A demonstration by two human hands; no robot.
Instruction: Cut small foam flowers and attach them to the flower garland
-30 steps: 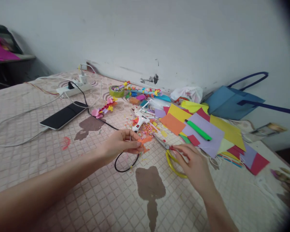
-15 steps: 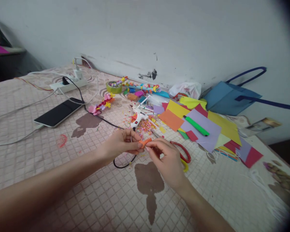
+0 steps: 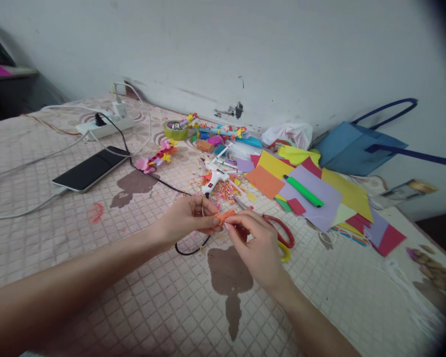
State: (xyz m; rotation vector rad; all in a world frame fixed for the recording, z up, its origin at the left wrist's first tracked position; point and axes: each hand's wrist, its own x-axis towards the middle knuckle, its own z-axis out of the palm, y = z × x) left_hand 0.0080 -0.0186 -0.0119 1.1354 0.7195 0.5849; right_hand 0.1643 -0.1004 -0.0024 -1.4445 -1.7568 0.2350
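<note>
A small folded orange piece (image 3: pixel 226 215), paper or foam by its look, is pinched between both hands above the table. My left hand (image 3: pixel 188 218) grips its left end between thumb and fingers. From the other side, the fingertips of my right hand (image 3: pixel 258 243) close on its lower edge. Just beyond the fingers lies a white glue gun (image 3: pixel 214 179), its black cord looping under my left hand. Scissors with red and yellow handles (image 3: pixel 284 233) rest beside my right hand, partly covered by it. Bright paper scraps (image 3: pixel 228 191) are scattered around the glue gun.
Coloured sheets (image 3: pixel 334 198) with a green cutter (image 3: pixel 304 192) on them spread to the right, near a blue bag (image 3: pixel 357 148). A phone (image 3: pixel 91 168), a power strip (image 3: pixel 107 128), cables, green tape (image 3: pixel 176 131) and a flower-decorated stick (image 3: pixel 158 157) occupy the left and back.
Both hands stay nearly in place, still pinching the orange piece, whose upper part looks slightly more spread. The view has shifted slightly.
</note>
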